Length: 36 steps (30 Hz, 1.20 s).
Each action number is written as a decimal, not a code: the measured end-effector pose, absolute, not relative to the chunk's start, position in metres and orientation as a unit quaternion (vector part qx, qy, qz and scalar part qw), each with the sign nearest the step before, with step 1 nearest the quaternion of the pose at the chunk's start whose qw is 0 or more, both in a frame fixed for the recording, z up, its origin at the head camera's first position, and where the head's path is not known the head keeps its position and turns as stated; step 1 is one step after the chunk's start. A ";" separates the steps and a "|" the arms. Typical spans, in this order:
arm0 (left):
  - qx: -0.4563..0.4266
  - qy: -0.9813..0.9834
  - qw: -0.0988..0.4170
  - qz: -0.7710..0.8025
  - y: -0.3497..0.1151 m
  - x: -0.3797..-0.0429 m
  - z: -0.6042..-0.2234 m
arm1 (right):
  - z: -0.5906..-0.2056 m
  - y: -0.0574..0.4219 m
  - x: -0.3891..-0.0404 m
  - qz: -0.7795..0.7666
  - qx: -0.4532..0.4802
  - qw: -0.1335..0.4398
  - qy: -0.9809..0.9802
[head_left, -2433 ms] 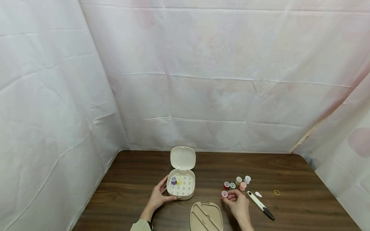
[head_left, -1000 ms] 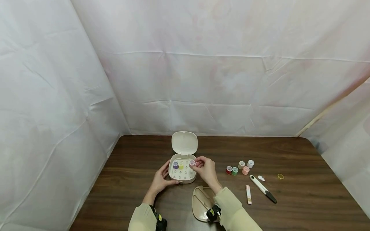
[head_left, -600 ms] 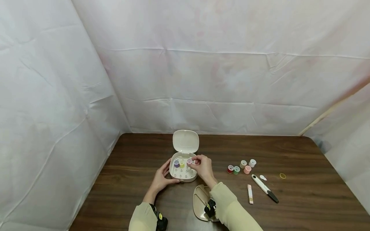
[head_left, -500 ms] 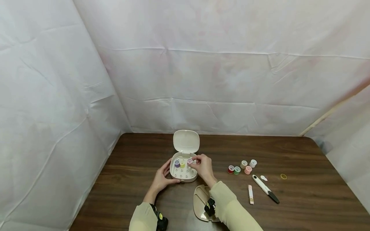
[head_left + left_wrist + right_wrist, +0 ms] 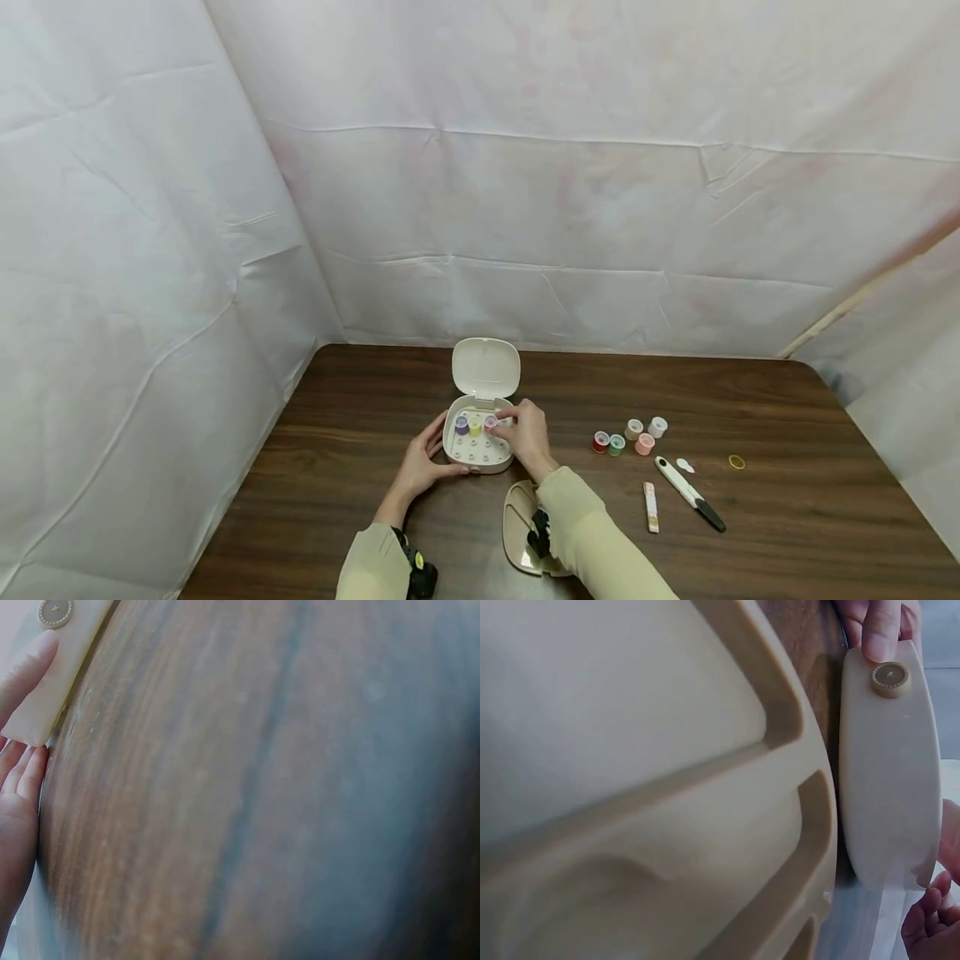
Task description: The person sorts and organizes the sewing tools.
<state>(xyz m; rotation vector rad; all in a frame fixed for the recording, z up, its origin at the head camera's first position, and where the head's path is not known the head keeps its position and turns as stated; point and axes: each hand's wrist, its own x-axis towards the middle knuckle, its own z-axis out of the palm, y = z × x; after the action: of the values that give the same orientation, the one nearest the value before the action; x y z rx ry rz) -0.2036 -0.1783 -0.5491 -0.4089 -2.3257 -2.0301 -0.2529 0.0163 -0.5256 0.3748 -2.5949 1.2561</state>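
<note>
A cream sewing box (image 5: 483, 468) stands on the table with its lid (image 5: 486, 367) raised. Rows of small pegs cover its inside, where a purple thread spool (image 5: 462, 426) and a yellow one (image 5: 476, 427) sit side by side. My left hand (image 5: 417, 468) grips the box at its left side, thumb along the front wall near the round button catch (image 5: 55, 613). Between thumb and fingers of my right hand (image 5: 530, 437) is a pale pink thread spool (image 5: 491, 422), upright among the back pegs, right of the yellow spool. The peg beneath it is hidden.
A beige divided tray (image 5: 517, 533) lies in front of the box, under my right wrist. To the right are several thread spools (image 5: 617, 446), a white-and-black handled tool (image 5: 688, 493), a small white piece (image 5: 685, 466), a narrow pinkish strip (image 5: 651, 507) and a yellow ring (image 5: 737, 462).
My right hand has carried the pale pink spool from beside the other spools leftward into the box, then slightly left and down toward the pegs. My left hand keeps its grip on the box.
</note>
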 end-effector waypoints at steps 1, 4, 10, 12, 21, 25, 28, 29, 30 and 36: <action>-0.130 -0.746 0.012 -0.653 -0.178 -0.204 -0.549 | -0.525 0.016 -0.253 0.428 0.123 0.112 -0.888; -0.125 -0.745 0.009 -0.656 -0.178 -0.203 -0.548 | -0.524 0.014 -0.252 0.422 0.111 0.098 -0.894; -0.125 -0.746 0.008 -0.654 -0.178 -0.204 -0.548 | -0.524 0.012 -0.251 0.418 0.088 0.086 -0.900; -0.126 -0.746 0.009 -0.654 -0.178 -0.204 -0.548 | -0.523 0.012 -0.251 0.420 0.083 0.083 -0.900; -0.125 -0.748 0.012 -0.652 -0.178 -0.203 -0.549 | -0.522 0.011 -0.252 0.415 0.078 0.063 -0.905; -0.126 -0.748 0.011 -0.651 -0.178 -0.204 -0.548 | -0.522 0.010 -0.253 0.411 0.082 0.061 -0.906; -0.127 -0.750 0.014 -0.649 -0.179 -0.205 -0.549 | -0.521 0.010 -0.253 0.407 0.081 0.062 -0.908; -0.127 -0.750 0.015 -0.649 -0.179 -0.205 -0.548 | -0.521 0.010 -0.253 0.406 0.082 0.063 -0.908; -0.126 -0.751 0.016 -0.648 -0.179 -0.205 -0.548 | -0.521 0.010 -0.253 0.406 0.081 0.063 -0.908; -0.120 -0.750 0.010 -0.650 -0.178 -0.203 -0.548 | -0.522 0.010 -0.251 0.409 0.076 0.065 -0.907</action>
<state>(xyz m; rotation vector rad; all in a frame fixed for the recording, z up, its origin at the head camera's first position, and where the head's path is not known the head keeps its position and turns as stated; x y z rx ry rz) -0.2027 -0.1776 -0.5482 -0.3740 -2.3421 -2.0299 -0.2507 0.0099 -0.5224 0.2309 -2.7373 1.2360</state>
